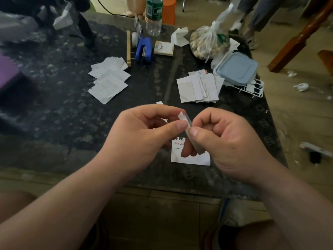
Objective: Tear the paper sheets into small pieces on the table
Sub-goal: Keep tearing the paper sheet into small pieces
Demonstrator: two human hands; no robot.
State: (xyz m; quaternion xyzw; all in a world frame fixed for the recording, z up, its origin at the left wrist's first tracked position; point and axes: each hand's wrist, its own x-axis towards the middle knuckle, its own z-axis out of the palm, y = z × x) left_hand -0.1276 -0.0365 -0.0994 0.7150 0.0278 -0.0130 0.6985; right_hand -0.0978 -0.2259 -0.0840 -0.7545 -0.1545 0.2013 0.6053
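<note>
Above the dark table (72, 123), both hands pinch one narrow strip of white paper (187, 123). My left hand (142, 134) grips its top end between thumb and fingers. My right hand (227, 141) holds the strip's right side under the thumb. Below the hands a printed white sheet (191, 158) lies flat on the table, partly hidden by my fingers. A pile of torn printed pieces (109, 79) lies at the middle left. Another pile of torn pieces (200, 86) lies at the middle right.
At the back stand a blue stapler (143, 49), a small box (164, 48), a water bottle (153, 16), a plastic bag of nuts (210, 42) and a light blue lidded container (236, 68) on a white wire rack (252, 90). Paper scraps litter the floor (302, 112) at right.
</note>
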